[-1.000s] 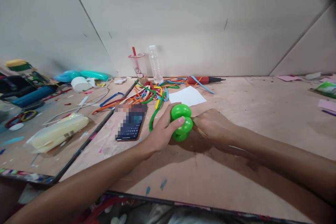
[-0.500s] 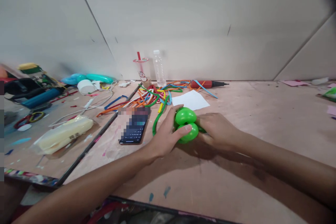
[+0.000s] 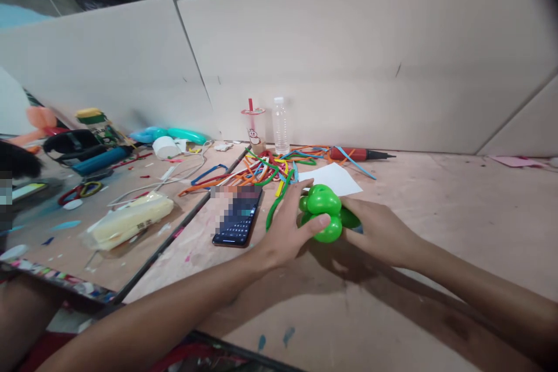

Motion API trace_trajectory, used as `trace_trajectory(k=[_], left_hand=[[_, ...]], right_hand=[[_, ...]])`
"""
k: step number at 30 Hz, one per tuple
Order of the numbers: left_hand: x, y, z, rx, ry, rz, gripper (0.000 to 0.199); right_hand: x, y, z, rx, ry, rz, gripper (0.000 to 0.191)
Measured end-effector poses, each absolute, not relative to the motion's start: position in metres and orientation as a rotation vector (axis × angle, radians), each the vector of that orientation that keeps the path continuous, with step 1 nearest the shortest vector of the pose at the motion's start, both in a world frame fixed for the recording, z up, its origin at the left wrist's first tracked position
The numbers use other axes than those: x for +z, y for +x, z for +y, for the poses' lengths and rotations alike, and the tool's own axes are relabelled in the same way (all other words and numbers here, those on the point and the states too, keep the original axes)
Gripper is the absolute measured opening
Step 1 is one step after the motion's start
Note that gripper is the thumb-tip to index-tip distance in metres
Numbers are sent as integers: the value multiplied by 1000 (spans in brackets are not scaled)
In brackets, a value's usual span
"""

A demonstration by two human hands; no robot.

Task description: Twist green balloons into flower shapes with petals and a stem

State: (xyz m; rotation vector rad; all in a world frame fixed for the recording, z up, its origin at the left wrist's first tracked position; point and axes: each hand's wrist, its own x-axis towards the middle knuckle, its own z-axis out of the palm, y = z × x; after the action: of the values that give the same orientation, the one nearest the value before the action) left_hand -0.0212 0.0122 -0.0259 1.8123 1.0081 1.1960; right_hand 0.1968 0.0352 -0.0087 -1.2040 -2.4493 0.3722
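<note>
Pink, paint-spotted table (image 3: 436, 232) fills my view, with plain white boards (image 3: 349, 70) standing behind it. Nearest me, my left hand (image 3: 285, 232) and right hand (image 3: 379, 229) both squeeze a green balloon (image 3: 323, 212) twisted into round bubbles. It sits near the middle of the table, between the hands. The left thumb presses its front, and the right fingers wrap its other side. At nine o'clock from the balloon lies a phone (image 3: 238, 221), flat on the table. At twelve o'clock is white paper (image 3: 333, 179). Farther off at eleven o'clock I see a heap of long, flat balloons (image 3: 261, 165), then a cup (image 3: 253, 128) and a bottle (image 3: 281, 125) by the boards. A red pump (image 3: 357, 154) lies at one o'clock.
</note>
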Motion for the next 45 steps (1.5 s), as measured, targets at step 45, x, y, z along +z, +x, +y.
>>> trace_trajectory(k=[45], left_hand=[[-32, -15, 22, 1290, 1726, 1075, 38]], right_hand=[[-16, 196, 33, 384, -759, -2328, 51]])
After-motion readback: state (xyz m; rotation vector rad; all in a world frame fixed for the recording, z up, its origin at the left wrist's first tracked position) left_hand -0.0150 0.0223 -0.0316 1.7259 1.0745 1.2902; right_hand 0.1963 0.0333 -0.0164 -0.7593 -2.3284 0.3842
